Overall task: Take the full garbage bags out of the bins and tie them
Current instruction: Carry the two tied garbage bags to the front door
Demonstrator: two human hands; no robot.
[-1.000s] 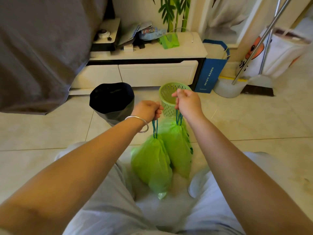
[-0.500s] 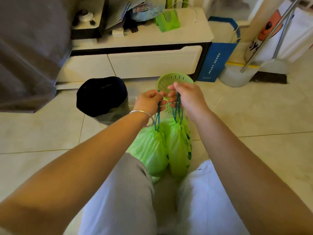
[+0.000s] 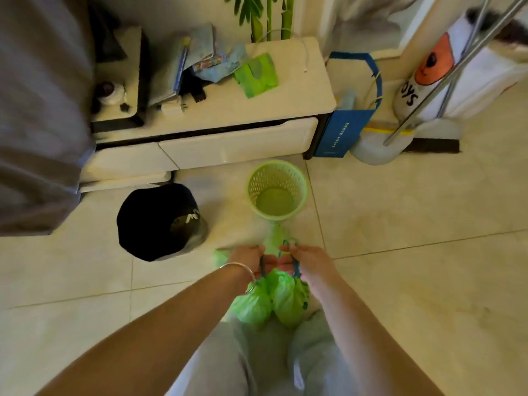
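Two full green garbage bags hang side by side over my knees, the left bag [image 3: 253, 305] and the right bag [image 3: 288, 298]. Each is cinched shut at the top by a blue drawstring. My left hand [image 3: 248, 260] grips the left bag's drawstring, and my right hand [image 3: 307, 262] pinches the right bag's drawstring loop. The hands almost touch. A green mesh bin [image 3: 276, 190] stands empty on the floor just beyond my hands. A second bin [image 3: 160, 221], lined with a black bag, stands to the left.
A low white cabinet [image 3: 237, 144] with drawers lies behind the bins, cluttered on top. A grey cloth [image 3: 37, 110] hangs at the left. A blue paper bag [image 3: 345, 130], a white bucket and metal poles [image 3: 445, 78] stand at the back right. The floor is pale tile.
The view has tilted down and pulled back, so the bags and hands sit lower in frame and the green bin's empty inside shows. Both hands keep hold of the drawstrings, now closer together.
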